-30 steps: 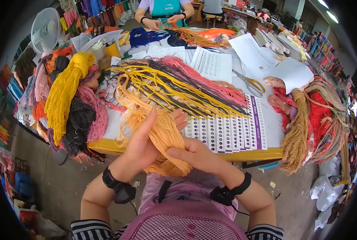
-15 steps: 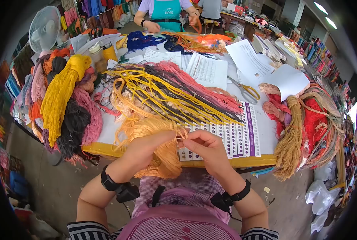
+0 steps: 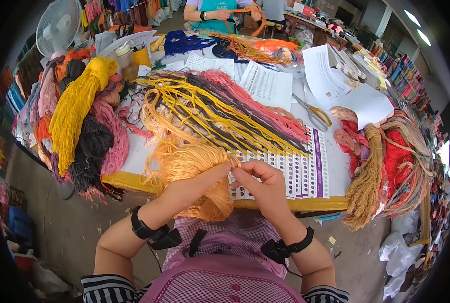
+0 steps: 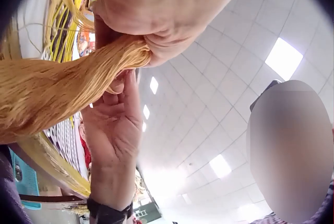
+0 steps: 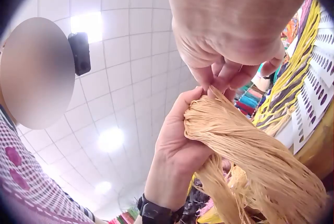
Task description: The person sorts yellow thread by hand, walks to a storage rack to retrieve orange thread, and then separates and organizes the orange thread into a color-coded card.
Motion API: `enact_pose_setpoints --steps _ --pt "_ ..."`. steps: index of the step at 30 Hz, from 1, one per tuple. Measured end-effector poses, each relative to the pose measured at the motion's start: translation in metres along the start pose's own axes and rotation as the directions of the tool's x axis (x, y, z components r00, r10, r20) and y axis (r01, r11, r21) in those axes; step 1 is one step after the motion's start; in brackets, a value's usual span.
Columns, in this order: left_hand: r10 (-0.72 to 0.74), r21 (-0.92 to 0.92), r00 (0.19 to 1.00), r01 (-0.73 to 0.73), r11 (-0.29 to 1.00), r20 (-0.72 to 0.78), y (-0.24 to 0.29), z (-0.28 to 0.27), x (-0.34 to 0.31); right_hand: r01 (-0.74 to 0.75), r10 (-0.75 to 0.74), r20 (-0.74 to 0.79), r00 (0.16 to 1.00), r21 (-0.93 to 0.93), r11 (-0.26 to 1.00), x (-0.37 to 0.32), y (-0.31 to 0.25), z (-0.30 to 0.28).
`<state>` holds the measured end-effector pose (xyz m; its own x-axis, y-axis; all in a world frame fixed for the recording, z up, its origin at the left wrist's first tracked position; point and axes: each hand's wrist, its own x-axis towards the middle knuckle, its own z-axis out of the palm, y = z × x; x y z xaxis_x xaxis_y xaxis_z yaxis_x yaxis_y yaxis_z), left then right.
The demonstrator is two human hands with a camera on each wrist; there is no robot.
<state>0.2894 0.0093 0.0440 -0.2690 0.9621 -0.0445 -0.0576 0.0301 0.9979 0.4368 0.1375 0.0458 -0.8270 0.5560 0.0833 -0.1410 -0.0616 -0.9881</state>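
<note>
- Compared with a second earlier, the left hand, then flat and spread, was closed around the orange yarn skein, and both hands were raised to the table's near yellow edge.
- The skein's top was pinched by the right hand.
- Fine, matte strands were gathered into a soft, rounded bundle, left of the dotted card.

The table is viewed from above by the head camera, tilted forward and down. The 2 wrist cameras are aimed upward at the ceiling from very close below. The left hand, right hand and orange yarn bundle are shared by all 3 views.
</note>
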Motion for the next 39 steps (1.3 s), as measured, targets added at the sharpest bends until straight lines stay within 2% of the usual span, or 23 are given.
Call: enact_pose_setpoints --steps 2,3,4,5,6,7,8,9,10,11,12,13,15,17,18,20,25,31,39 --pt "-0.062 -0.246 0.987 0.024 0.969 -0.148 0.005 0.007 0.002 0.006 -0.006 0.000 1.000 0.006 1.000 0.000 0.003 -0.001" --pt "-0.062 -0.246 0.987 0.024 0.969 -0.149 0.001 0.005 0.002 0.014 -0.014 -0.002 1.000 0.013 1.000 0.001 0.004 -0.001" --pt "0.024 -0.190 0.993 -0.046 0.981 -0.116 -0.003 0.002 0.003 0.016 -0.016 -0.001 1.000 0.013 1.000 0.002 0.004 0.001" --pt "0.109 -0.134 0.991 -0.119 0.984 -0.077 -0.005 0.000 0.004 -0.004 0.012 -0.042 0.999 0.195 0.981 0.003 0.002 0.004" --pt "0.112 -0.130 0.991 -0.121 0.984 -0.076 -0.003 0.000 0.005 -0.015 0.046 -0.077 0.996 0.371 0.928 0.005 0.001 0.006" --pt "0.032 -0.323 0.996 -0.057 0.945 -0.083 0.008 0.003 0.006 -0.009 0.041 -0.079 0.996 0.373 0.928 0.006 0.003 0.003" --pt "-0.050 -0.503 0.996 0.007 0.864 -0.072 0.016 0.005 0.007 -0.082 0.107 -0.035 0.994 0.424 0.902 0.008 0.005 -0.002" --pt "-0.050 -0.499 0.997 0.010 0.867 -0.065 0.021 0.004 0.008 -0.154 0.169 0.009 0.986 0.472 0.868 0.008 0.007 -0.005" --pt "-0.082 -0.614 0.997 0.070 0.786 0.008 0.025 0.004 0.008 -0.148 0.168 0.001 0.986 0.475 0.867 0.008 0.004 -0.004" --pt "-0.106 -0.714 0.991 0.134 0.687 0.083 0.027 0.005 0.007 -0.214 0.202 0.073 0.977 0.417 0.883 0.008 -0.001 0.001" --pt "-0.109 -0.714 0.990 0.138 0.687 0.087 0.028 0.007 0.006 -0.277 0.241 0.144 0.960 0.352 0.894 0.008 -0.003 0.004" --pt "-0.127 -0.678 0.989 0.146 0.721 0.077 0.029 0.009 0.006 -0.231 0.197 0.140 0.970 0.294 0.927 0.008 0.000 0.006" --pt "-0.145 -0.642 0.987 0.151 0.752 0.062 0.026 0.009 0.003 -0.217 0.186 0.130 0.974 0.290 0.932 0.008 -0.001 0.005" --pt "-0.084 -0.460 0.996 0.063 0.886 -0.026 0.018 0.005 -0.001 -0.204 0.175 0.124 0.977 0.284 0.937 0.007 -0.001 0.005" --pt "-0.085 -0.461 0.996 0.062 0.885 -0.030 0.012 0.000 -0.001 -0.191 0.165 0.108 0.980 0.299 0.935 0.006 -0.001 0.004" --pt "0.004 -0.361 1.000 -0.015 0.932 -0.030 0.003 -0.007 -0.002 -0.179 0.157 0.094 0.983 0.313 0.933 0.005 0.000 0.005" --pt "-0.044 -0.403 0.998 0.023 0.915 -0.043 0.003 0.003 0.002 -0.182 0.168 0.081 0.982 0.222 0.958 0.005 -0.003 0.008" --pt "-0.070 -0.395 0.996 0.043 0.918 -0.055 0.008 0.004 -0.001 -0.127 0.123 0.032 0.992 0.231 0.965 0.003 0.002 0.006" --pt "-0.118 -0.391 0.989 0.076 0.917 -0.084 0.018 0.007 -0.002 -0.104 0.096 0.043 0.994 0.252 0.962 0.002 0.001 0.004"
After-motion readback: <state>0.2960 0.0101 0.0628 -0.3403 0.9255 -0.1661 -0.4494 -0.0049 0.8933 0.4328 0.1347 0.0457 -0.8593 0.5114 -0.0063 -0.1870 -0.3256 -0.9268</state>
